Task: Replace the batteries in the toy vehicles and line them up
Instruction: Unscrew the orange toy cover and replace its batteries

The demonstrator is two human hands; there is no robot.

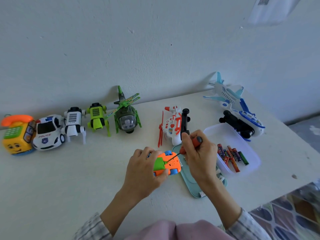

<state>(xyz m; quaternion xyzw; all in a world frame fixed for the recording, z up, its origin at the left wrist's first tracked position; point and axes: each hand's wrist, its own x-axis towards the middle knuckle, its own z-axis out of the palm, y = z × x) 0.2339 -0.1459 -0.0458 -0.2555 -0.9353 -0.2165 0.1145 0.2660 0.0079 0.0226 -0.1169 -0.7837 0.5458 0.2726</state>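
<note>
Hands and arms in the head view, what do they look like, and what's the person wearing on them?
Both hands, left and right, are bare: no gloves, and no rings or watch that show. The forearms are uncovered, with grey-and-white plaid sleeves pushed up toward the elbows. Pink fabric shows at the bottom edge between the arms.

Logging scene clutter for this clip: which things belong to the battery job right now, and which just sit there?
In use: orange toy car, gripped by left hand; red screwdriver in right hand; batteries in clear tub; teal tray.

Idle: phone toy, police car, green helicopter, blue plane, paper on wall.
</note>
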